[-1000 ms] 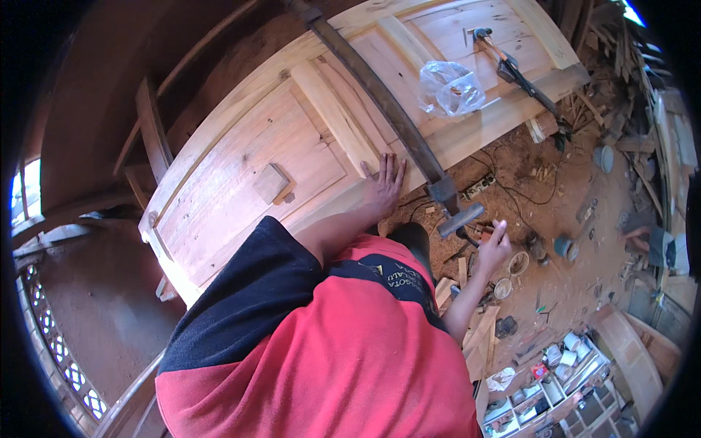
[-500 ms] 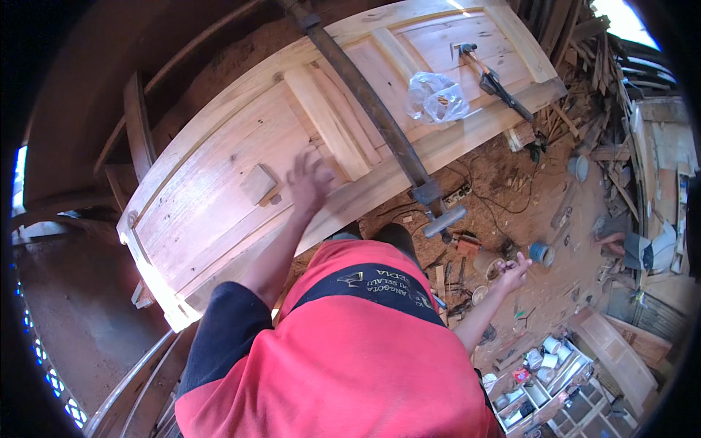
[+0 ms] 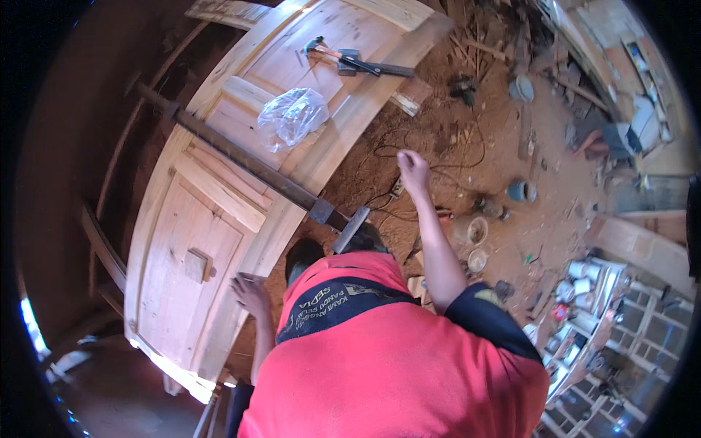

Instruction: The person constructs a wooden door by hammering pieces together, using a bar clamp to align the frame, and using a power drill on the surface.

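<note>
A pale wooden panelled door (image 3: 283, 228) lies on my left, spanned by a long metal bar clamp (image 3: 241, 159). Beside the door's near edge is my left hand (image 3: 250, 293), open, its fingers stretched toward the wood and holding nothing visible. A small wooden block (image 3: 196, 266) rests on the panel just beyond that hand. My right hand (image 3: 414, 174) is raised over the ground, right of the clamp's handle (image 3: 352, 230). Its fingers are curled closed, and whatever they may hold is hidden. Farther up the door lie a clear plastic bag (image 3: 293, 117) and a hammer (image 3: 342, 57) with a black grip.
Cables (image 3: 467, 162) trail over the dirt floor. Blue buckets (image 3: 522, 191) and pale tubs (image 3: 476, 231) stand to the right. A shelf of containers (image 3: 580, 314) is at lower right. Another person's hand (image 3: 588, 141) shows at far right. Scrap wood lies at the back.
My view and body have turned right. My left hand has come back from above the panel to the door's edge. The right arm now reaches farther forward, its fingers more curled.
</note>
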`<state>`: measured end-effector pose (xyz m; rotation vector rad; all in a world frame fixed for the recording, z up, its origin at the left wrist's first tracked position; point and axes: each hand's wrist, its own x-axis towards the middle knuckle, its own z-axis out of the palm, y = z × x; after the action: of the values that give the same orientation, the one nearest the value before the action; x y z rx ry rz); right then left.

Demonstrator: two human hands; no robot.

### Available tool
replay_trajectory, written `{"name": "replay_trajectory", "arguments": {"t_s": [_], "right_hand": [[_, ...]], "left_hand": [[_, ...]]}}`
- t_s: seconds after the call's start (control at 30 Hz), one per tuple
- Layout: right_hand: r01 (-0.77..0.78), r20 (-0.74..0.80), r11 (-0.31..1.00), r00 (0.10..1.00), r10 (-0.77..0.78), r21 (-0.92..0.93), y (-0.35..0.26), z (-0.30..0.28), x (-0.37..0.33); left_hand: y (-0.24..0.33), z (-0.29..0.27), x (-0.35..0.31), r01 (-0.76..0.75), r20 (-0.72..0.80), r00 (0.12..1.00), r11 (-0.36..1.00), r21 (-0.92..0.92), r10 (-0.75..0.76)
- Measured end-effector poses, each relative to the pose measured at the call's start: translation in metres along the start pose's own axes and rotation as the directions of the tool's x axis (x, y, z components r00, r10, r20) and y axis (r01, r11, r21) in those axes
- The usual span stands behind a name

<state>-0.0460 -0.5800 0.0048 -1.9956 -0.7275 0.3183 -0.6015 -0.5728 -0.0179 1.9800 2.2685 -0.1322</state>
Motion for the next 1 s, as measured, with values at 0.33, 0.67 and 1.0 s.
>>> {"name": "replay_trajectory", "arguments": {"t_s": [0.33, 0.67, 1.0], "right_hand": [[-0.398, 0.232, 0.897, 0.870, 0.435, -0.191, 0.108, 0.064, -0.056], [-0.698, -0.048, 0.710, 0.716, 0.697, -0.096, 0.203, -0.086, -0.348], [-0.966, -0.366, 0.231, 0.176, 0.914, 0.113, 0.156, -0.081, -0.544]], "left_hand": [[0.043, -0.014, -0.006, -0.339, 0.120, 0.927, 0.932, -0.128, 0.354], [0.238, -0.063, 0.086, -0.939, -0.280, 0.264, 0.180, -0.294, 0.923], [0.334, -0.022, -0.002, -0.917, 0.120, 0.066, 0.108, -0.384, 0.991]]}}
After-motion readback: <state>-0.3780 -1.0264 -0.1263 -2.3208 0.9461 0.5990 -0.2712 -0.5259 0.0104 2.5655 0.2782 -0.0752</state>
